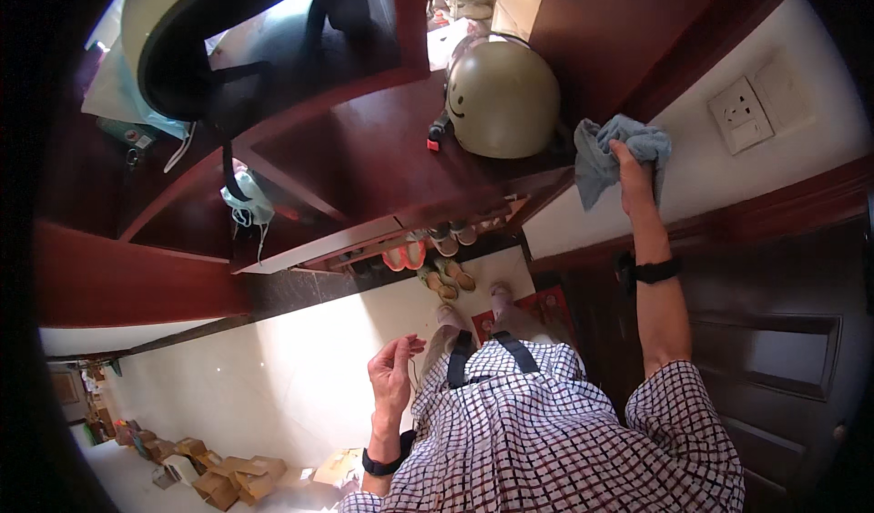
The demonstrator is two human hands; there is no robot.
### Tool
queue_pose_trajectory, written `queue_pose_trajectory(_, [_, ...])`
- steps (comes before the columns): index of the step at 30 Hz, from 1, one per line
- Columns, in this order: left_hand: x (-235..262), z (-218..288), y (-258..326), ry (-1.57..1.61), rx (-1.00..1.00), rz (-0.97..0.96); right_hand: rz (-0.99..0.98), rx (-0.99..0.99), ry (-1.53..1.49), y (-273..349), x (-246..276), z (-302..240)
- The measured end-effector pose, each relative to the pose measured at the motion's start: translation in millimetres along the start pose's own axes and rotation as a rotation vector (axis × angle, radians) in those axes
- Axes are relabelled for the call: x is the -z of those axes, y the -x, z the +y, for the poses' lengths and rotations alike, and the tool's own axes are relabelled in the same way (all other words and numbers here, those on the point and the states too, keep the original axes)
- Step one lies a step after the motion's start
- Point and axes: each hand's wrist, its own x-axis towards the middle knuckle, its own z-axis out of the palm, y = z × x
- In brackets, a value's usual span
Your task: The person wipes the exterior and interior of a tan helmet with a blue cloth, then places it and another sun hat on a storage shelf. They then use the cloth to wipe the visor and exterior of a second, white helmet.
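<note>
Grey-blue cloth (608, 153) bunched up at the right end of the dark red wooden shelf (382, 149), just beside the khaki helmet (503, 97) and against the white wall (801, 140). Gripped by the right hand (635, 178), fingers closed around its upper folds, arm stretched up and away from the body. Hangs crumpled rather than flat, long axis running roughly from the upper right, over the fingers, down to the lower left where a loose corner droops past the shelf edge. Best handled, by the look of it, with a flatter spread of cloth under the palm, firm even pressure along the shelf lip, and care not to nudge the helmet sitting close by. Left hand (393, 372) held low near the checked shirt (546, 431), fingers loosely curled and part open, holding nothing that can be made out. Further off: a second, paler helmet (173, 30) on the upper left shelf, a face mask (248, 205) hanging below it, shoes (446, 276) on the floor, a wall socket (740, 112) to the right
</note>
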Motion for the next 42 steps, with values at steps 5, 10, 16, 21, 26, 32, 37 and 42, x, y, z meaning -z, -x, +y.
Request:
queue_pose_trajectory(5, [1,1,0,-0.039,0.01,0.026,-0.065,0.039,-0.027,4,6,-2])
queue_pose_trajectory(10, [-4,3,-6,-0.076,0.07,0.001,-0.078,0.108,0.055,5,-24,-1])
queue_pose_trajectory(16, [-18,12,-14,-0.041,0.19,-0.09,-0.122,0.167,0.354,-2,-52,38])
queue_pose_trajectory(21, [-23,10,-5,-0.06,0.189,-0.009,-0.153,0.406,0.434,-6,-56,74])
queue_pose_trajectory(26, [-21,-8,12,-0.005,0.31,-0.053,-0.164,0.386,0.441,-14,-63,115])
queue_pose_trajectory(32, [-24,-19,1,-0.031,0.28,-0.04,-0.123,0.268,0.301,-2,-56,94])
queue_pose_trajectory(37, [-14,-40,-20,-0.001,0.337,-0.052,-0.153,0.304,0.459,21,-24,99])
queue_pose_trajectory(42, [-23,-44,-57,-0.054,0.354,-0.147,-0.258,-0.042,0.397,44,-26,135])
